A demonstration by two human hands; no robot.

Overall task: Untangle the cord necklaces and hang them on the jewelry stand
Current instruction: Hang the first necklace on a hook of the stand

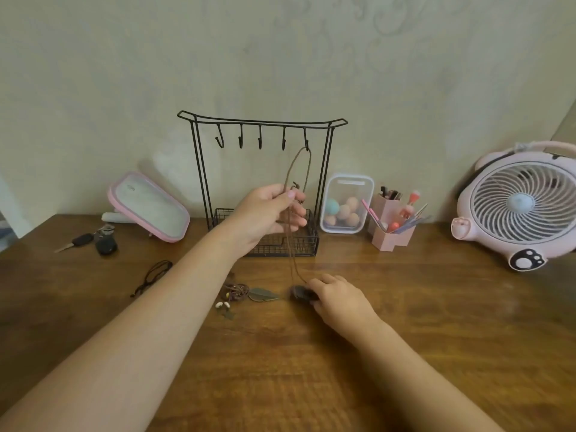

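Five hooks hang from the black wire jewelry stand [261, 121], and one thin brown cord necklace [300, 169] loops up to the rightmost, pinched by the left hand [271, 213]. Its dark pendant [300, 293] rests on the wooden table [436, 307], gripped by the right hand [339, 302]. One tangled heap [240, 293] with a metal leaf lies just left, glasses [152, 277] beyond.

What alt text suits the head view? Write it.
The left hand pinches a brown cord necklace reaching the rightmost hook of a black wire jewelry stand; the right hand grips its dark pendant on the wooden table.
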